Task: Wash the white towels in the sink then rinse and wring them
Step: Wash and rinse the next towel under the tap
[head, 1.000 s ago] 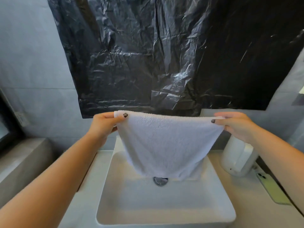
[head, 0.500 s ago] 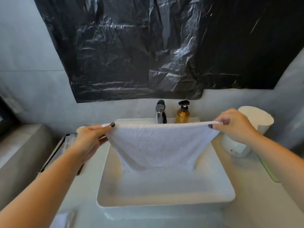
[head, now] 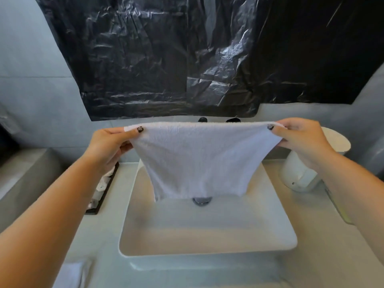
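While I watch remotely: white rectangular ceramic sink (head: 207, 244) nearest, dry-looking. Left hand (head: 108, 146), right hand (head: 301, 142) each pinching top corner of white terry towel (head: 199, 159), hanging above drain. Risk: pinch slips, corner drops.

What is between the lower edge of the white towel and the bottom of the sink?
In the head view only air: the towel hangs clear above the sink, with the drain showing just under its lower edge.

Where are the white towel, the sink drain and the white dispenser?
white towel (head: 199, 156), head view, middle of the hanging cloth.
sink drain (head: 202, 200), head view, metal rim below the towel.
white dispenser (head: 299, 173), head view, lower body.
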A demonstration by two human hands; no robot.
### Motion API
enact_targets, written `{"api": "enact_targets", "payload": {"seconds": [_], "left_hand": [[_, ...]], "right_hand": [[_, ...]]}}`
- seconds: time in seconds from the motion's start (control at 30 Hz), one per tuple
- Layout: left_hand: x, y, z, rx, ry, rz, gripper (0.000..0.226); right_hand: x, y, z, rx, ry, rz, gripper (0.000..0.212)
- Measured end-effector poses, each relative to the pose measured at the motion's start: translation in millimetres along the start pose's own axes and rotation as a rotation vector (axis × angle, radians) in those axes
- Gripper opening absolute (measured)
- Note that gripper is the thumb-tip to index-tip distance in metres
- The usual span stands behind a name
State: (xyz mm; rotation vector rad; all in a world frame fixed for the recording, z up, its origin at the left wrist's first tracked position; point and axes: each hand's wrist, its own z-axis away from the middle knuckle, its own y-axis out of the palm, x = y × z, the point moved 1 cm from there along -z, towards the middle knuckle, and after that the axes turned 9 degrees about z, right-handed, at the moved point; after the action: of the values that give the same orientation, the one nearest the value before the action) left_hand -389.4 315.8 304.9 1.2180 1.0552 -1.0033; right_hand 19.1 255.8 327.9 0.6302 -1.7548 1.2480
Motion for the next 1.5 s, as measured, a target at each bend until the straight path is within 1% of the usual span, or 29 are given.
{"api": "enact_targets", "payload": {"seconds": [0.03, 0.1, 0.13, 0.23, 0.27, 0.3, 0.37, 0.43, 0.47, 0.5, 0.57, 0.6, 0.67, 0.73, 0.8, 0.83, 0.87, 0.9, 0.93, 1.0, 1.03, 1.07, 1.13, 1.23, 1.3, 1.37, 1.43, 1.47, 1.5], "left_hand": [[-2, -1, 5, 0.016, -0.001, 0.021, 0.006], [3, -9, 19, 0.072, -0.022, 0.014, 0.008], [10, -15, 28, 0.110, -0.037, 0.006, 0.016], [48, -41, 52, 0.183, -0.125, -0.042, 0.062], [64, -48, 59, 0.192, -0.177, -0.052, 0.070], [80, -54, 67, 0.208, -0.238, -0.069, 0.071], [107, -61, 81, 0.269, -0.365, -0.120, 0.060], [126, -63, 87, 0.280, -0.469, -0.146, 0.041], [130, -63, 86, 0.247, -0.496, -0.157, 0.036], [133, -62, 81, 0.215, -0.498, -0.167, 0.039], [139, -57, 65, 0.134, -0.471, -0.170, 0.054], [140, -51, 55, 0.089, -0.454, -0.146, 0.049], [146, -41, 28, -0.047, -0.407, -0.077, 0.023], [157, -34, -2, -0.202, -0.322, -0.150, 0.024], [173, -28, -21, -0.301, -0.204, -0.463, 0.027], [180, -22, -22, -0.300, -0.139, -0.612, 0.031], [189, -17, -18, -0.210, -0.068, -0.687, 0.034], [201, -13, -11, -0.033, -0.021, -0.738, 0.037], [213, -10, -1, 0.191, -0.002, -0.803, 0.041], [236, -12, 20, 0.620, -0.010, -1.076, 0.061], [244, -17, 27, 0.736, 0.041, -1.220, 0.071], [249, -20, 32, 0.785, 0.119, -1.340, 0.077], [251, -19, 32, 0.815, 0.231, -1.491, 0.080], [253, -16, 29, 0.792, 0.426, -1.658, 0.072], [253, -13, 31, 0.778, 0.530, -1.678, 0.059], [243, -7, 34, 0.704, 0.541, -1.593, 0.043], [232, -5, 40, 0.630, 0.525, -1.468, 0.026], [225, -4, 43, 0.610, 0.513, -1.425, 0.018], [219, -4, 46, 0.598, 0.492, -1.397, 0.010]], "right_hand": [[3, -6, 6, 0.023, -0.004, -0.033, 0.004], [-3, -16, 19, 0.106, -0.014, -0.066, 0.006], [-12, -19, 28, 0.150, -0.018, -0.037, 0.007], [-61, -16, 53, 0.295, 0.031, 0.130, 0.007], [-78, -11, 64, 0.352, 0.067, 0.151, 0.010], [-97, -5, 72, 0.394, 0.110, 0.152, 0.011], [-124, 7, 88, 0.471, 0.208, 0.143, 0.005], [-147, 16, 94, 0.526, 0.250, 0.145, 0.045], [-154, 19, 93, 0.508, 0.270, 0.130, 0.055], [-157, 24, 90, 0.484, 0.293, 0.120, 0.047], [-155, 36, 76, 0.428, 0.336, 0.055, 0.011], [-155, 43, 66, 0.363, 0.352, 0.049, 0.005], [-156, 62, 41, 0.206, 0.343, 0.026, 0.006], [-157, 85, 18, 0.025, 0.286, 0.064, 0.011], [-161, 106, 4, -0.067, 0.190, 0.280, 0.033], [-161, 115, 2, -0.047, 0.092, 0.384, 0.042], [-159, 123, 3, 0.036, -0.009, 0.458, 0.046], [-161, 131, 7, 0.176, -0.099, 0.502, 0.045], [-166, 138, 15, 0.367, -0.165, 0.570, 0.044], [-180, 148, 39, 0.736, -0.258, 0.817, 0.053], [-188, 151, 49, 0.827, -0.286, 0.918, 0.060], [-192, 154, 55, 0.855, -0.293, 0.973, 0.065], [-195, 156, 57, 0.831, -0.310, 1.018, 0.068], [-197, 156, 58, 0.876, -0.375, 1.102, 0.072], [-198, 157, 61, 0.824, -0.475, 1.126, 0.067], [-197, 154, 61, 0.698, -0.491, 1.083, 0.053], [-183, 145, 62, 0.600, -0.396, 1.031, 0.022], [-176, 139, 62, 0.577, -0.302, 1.007, 0.019], [-170, 133, 60, 0.597, -0.207, 0.962, 0.026]]}}
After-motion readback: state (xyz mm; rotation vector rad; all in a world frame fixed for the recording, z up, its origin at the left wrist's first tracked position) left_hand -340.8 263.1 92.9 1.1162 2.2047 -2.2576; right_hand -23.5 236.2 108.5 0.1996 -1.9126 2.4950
